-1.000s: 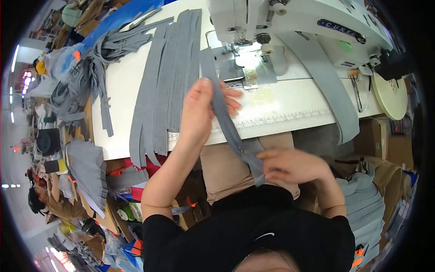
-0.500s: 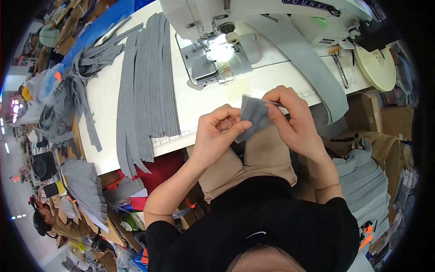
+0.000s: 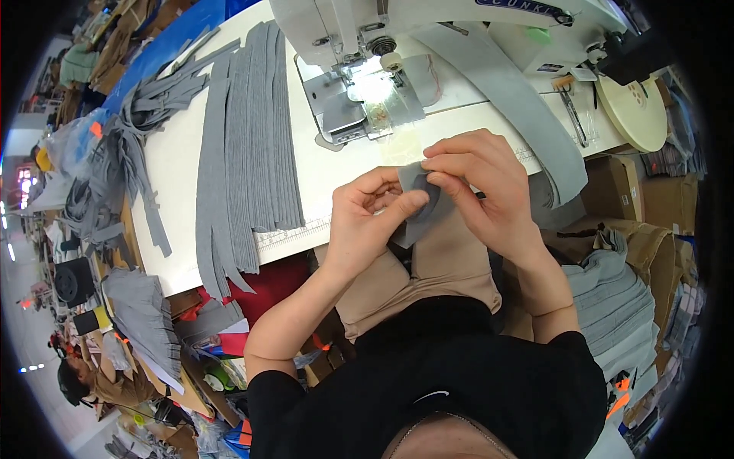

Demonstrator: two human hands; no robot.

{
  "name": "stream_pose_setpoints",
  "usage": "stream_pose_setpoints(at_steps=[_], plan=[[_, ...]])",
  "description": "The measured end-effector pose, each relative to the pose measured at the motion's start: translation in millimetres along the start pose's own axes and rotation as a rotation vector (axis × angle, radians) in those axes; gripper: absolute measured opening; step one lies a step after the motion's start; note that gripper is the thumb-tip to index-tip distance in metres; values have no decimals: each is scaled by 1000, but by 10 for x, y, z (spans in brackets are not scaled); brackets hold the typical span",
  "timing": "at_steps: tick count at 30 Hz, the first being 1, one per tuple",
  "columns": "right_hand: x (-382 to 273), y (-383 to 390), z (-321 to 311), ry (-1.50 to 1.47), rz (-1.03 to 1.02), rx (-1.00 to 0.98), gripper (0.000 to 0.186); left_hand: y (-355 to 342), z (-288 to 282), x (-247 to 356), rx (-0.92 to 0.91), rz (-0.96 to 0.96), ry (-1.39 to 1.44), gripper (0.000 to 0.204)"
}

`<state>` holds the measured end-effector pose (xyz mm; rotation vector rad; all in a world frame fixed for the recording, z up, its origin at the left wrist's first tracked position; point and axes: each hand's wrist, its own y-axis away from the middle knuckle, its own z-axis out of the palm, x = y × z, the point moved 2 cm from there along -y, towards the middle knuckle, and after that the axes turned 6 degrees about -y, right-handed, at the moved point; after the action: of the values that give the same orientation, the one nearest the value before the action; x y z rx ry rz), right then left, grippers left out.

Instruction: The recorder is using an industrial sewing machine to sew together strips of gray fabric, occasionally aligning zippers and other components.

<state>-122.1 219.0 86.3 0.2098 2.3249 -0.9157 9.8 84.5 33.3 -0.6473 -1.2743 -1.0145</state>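
Observation:
Both hands hold one small piece of grey fabric [image 3: 422,210] over my lap, just off the front edge of the sewing table. My left hand [image 3: 365,222] is closed on its left side, thumb laid across the front. Finger and thumb of my right hand [image 3: 485,183] pinch the top edge of the piece. The cloth looks folded or curled between the hands, and its lower corner hangs free. Beyond the hands stands a sewing machine [image 3: 348,30], its lamp lighting the needle plate. A stack of long grey fabric strips [image 3: 248,138] lies on the table to the left.
A wide grey band [image 3: 508,96] drapes over the table's right edge. Small scissors [image 3: 572,115] and a cream round disc [image 3: 634,115] lie at the right. Tangled grey strips [image 3: 95,183] hang at the far left. Folded grey cloth [image 3: 612,306] is piled at my right. Another person [image 3: 99,375] sits lower left.
My right hand has moved slightly left and up along the fabric, its fingers now pinching the top edge. The piece has turned and curled a little. My left hand has stayed nearly in place.

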Motion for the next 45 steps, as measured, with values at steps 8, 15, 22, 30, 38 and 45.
stream_pose_setpoints(at_steps=[8,15,22,30,38,45], plan=[[-285,-31,-200,-103,-3,-87,11,-122,-112,24,84,-15,73,18],[-620,-67,-417,-1011,328,-667,6,-138,-136,144,98,155,41,10],[-317,-160,-141,-285,370,-174,14,-63,-78,175,83,134,39,11],[-158,-177,47,-279,406,-73,12,-67,-123,132,96,117,27,22],[-58,-220,64,-264,313,22,17,-115,-53,148,43,144,75,20],[-55,-250,76,-230,293,0,16,-132,-86,82,49,120,113,22]])
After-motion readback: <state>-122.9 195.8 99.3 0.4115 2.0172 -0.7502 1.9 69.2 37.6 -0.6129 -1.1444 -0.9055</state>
